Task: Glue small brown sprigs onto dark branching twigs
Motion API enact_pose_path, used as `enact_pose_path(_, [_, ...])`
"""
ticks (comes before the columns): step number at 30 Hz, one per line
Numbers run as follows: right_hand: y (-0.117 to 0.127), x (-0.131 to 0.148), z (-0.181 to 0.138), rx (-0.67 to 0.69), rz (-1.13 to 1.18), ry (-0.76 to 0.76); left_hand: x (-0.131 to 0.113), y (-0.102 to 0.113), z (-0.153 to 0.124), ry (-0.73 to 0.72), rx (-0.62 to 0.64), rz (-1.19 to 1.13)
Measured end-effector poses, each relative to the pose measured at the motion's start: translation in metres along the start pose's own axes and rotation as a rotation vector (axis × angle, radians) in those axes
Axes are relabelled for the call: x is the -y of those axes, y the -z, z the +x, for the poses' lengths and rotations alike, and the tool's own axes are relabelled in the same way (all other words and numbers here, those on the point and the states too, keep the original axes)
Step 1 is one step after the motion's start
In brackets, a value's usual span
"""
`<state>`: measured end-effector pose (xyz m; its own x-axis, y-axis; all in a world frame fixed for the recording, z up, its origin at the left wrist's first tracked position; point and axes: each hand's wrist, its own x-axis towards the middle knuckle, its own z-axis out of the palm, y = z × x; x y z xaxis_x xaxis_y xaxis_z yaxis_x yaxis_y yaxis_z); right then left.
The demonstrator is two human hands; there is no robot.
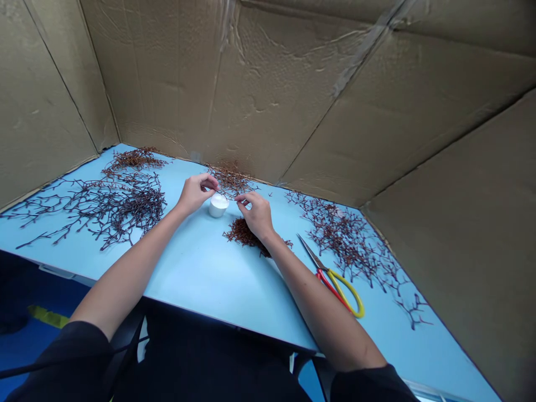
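Observation:
My left hand [195, 192] and my right hand [256, 214] are both pinched, holding between them a thin brown twig piece [228, 194] just above a small white cup [218, 205] on the light blue table [196, 268]. Beneath my right wrist lies a small heap of reddish-brown twig bits [243, 231]. Another brown twig cluster [229, 177] rests just behind the cup near the cardboard wall.
Large spreads of dark branching twigs lie at the left [113, 204] and at the right [352, 243]. Scissors with red and yellow handles [335, 279] lie right of my right forearm. Cardboard walls [293, 100] enclose the table on three sides.

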<state>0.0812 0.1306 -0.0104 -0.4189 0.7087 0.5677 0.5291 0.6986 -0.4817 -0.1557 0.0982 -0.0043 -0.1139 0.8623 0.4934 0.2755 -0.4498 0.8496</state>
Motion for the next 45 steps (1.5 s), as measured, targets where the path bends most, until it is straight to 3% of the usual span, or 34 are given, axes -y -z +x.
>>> enact_pose_path(11, [0.021,0.011,0.0,-0.041,-0.02,0.012,-0.013,-0.003,-0.002,-0.007,0.013,-0.03])
enact_pose_path(22, [0.087,0.03,-0.018,-0.164,0.036,-0.04,-0.049,-0.025,-0.019,-0.034,0.109,-0.133])
enact_pose_path(27, [0.067,0.024,-0.011,-0.106,0.049,-0.012,-0.049,-0.014,-0.014,-0.1,0.054,0.01])
enact_pose_path(34, [0.022,0.008,0.011,0.039,-0.016,0.081,-0.025,0.007,-0.003,-0.183,0.038,0.229])
enact_pose_path(45, [0.009,-0.002,0.016,0.123,-0.185,0.138,-0.017,0.006,-0.003,-0.25,0.125,0.33])
